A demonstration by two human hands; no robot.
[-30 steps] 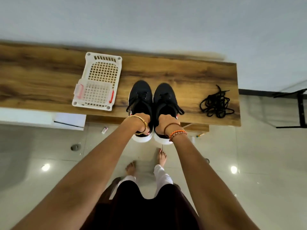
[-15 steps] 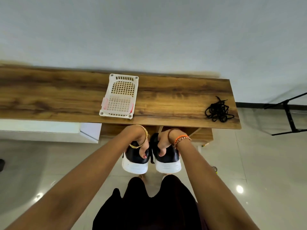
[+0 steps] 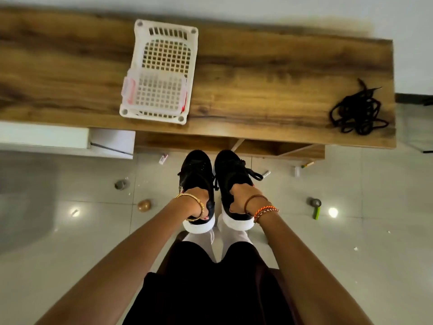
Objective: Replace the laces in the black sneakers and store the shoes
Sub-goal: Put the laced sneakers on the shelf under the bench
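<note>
Two black sneakers with white soles are held side by side in front of the wooden table [image 3: 257, 95], over the floor, toes pointing at the shelf under the tabletop. My left hand [image 3: 195, 200] grips the heel opening of the left sneaker [image 3: 195, 171]. The right sneaker [image 3: 230, 170], laced in black, is gripped the same way at the heel by my right hand [image 3: 241, 197]. A loose pile of black laces [image 3: 357, 113] lies on the tabletop's right end.
A white perforated plastic basket [image 3: 161, 73] stands on the table's middle left. Small items litter the tiled floor: a brown round object [image 3: 144, 205], a grey lump [image 3: 120, 184], a tape roll [image 3: 314, 202] with a green tool. A white unit [image 3: 58, 139] stands at left.
Both hands lifted the sneakers off the tabletop and brought them down and toward me, below the table's front edge. The laces and the basket stayed put.
</note>
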